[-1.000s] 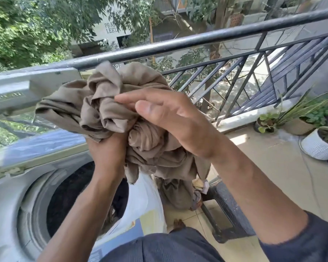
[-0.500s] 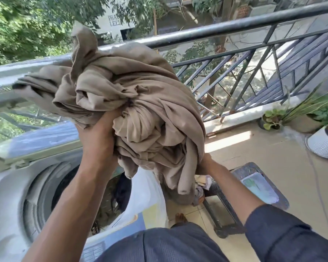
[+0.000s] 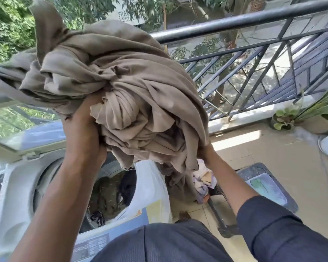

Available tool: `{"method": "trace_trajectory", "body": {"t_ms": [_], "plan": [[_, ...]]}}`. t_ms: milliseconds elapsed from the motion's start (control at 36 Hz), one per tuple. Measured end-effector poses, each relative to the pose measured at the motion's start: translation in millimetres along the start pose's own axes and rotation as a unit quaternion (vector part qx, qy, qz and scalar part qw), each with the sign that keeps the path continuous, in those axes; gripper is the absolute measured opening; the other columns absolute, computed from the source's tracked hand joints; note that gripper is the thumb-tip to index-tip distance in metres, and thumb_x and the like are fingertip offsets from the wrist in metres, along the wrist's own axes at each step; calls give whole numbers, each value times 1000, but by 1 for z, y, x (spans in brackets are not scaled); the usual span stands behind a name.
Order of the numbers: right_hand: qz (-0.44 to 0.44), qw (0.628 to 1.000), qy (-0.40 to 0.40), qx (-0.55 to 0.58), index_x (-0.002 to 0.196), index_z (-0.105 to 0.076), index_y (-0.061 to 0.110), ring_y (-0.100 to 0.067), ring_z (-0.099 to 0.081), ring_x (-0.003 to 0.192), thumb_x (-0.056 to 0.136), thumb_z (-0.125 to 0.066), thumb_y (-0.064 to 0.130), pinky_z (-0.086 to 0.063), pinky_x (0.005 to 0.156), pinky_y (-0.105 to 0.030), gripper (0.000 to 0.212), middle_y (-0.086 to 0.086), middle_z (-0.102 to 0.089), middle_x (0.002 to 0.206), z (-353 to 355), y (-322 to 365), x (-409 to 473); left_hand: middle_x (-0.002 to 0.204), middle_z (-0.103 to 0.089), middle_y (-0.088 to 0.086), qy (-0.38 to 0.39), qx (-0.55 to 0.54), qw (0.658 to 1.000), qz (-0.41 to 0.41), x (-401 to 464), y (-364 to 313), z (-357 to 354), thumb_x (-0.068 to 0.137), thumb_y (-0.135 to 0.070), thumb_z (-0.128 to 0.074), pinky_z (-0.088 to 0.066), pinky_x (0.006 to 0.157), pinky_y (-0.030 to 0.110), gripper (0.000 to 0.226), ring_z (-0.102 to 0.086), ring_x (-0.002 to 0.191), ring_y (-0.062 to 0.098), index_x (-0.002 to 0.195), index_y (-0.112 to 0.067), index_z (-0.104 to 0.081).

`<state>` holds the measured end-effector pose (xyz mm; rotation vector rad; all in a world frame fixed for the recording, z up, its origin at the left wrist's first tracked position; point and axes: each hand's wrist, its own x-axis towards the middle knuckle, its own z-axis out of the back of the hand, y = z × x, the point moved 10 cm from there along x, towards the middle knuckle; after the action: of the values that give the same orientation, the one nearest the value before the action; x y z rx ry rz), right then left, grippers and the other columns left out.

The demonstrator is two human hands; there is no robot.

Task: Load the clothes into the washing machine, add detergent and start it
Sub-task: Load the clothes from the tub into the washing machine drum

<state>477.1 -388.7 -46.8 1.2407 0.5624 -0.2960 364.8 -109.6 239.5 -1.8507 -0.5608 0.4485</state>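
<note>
Head view: cloth bundle atop hands.

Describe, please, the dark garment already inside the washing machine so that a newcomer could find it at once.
Start at the top-loading washing machine at lower left, its lid raised. Look down into the round drum, below the big beige bundle held by both hands. The dark garment hangs at the drum's right edge, near-black against the patterned brownish cloth beside it.
</note>
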Motion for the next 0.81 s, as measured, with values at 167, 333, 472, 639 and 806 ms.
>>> {"method": "trace_trajectory", "body": {"t_ms": [167,333,472,639,806], "plan": [[14,980,-82,179,111,-55,15,-18,-53,67,110,-49,11,-45,39,-16,7,-8,-58,83,68,22,-31,129,-73,15,-18,48,998,-40,2,7,19,58,-26,-82,-59,95,42,83,-71,119,32,132,7,-64],[193,959,-144,150,111,-72,23,-5,-70,84,98,-64,18,-58,62,-27,16,12,-77,92,131,100,-80,122,-80,2,12,183,979,-91,-1,32,33,65,-33,-100,-59,103,52,62,-75,118,22,120,-17,-76],[307,939,-37,150,74,-82,27,-4,-71,68,77,-73,6,-54,55,-20,23,11,-76,74,113,171,-142,121,-80,-9,9,240,970,-42,0,64,43,61,-52,-103,-59,102,49,71,-75,115,13,124,-29,-76],[321,918,183,143,95,-77,9,-18,-72,76,88,-63,0,-58,68,-33,18,-14,-75,80,30,208,-195,113,-78,-25,-1,268,963,12,2,82,47,46,-78,-95,-59,100,44,73,-74,110,0,113,-56,-73],[311,923,218,-57,116,-71,18,-29,-70,111,92,-62,39,-50,104,-58,33,-15,-74,112,-18,205,-204,115,-82,-2,207,263,942,40,-8,74,16,57,-81,-88,-59,99,60,69,-77,113,25,112,-42,-79]]}}
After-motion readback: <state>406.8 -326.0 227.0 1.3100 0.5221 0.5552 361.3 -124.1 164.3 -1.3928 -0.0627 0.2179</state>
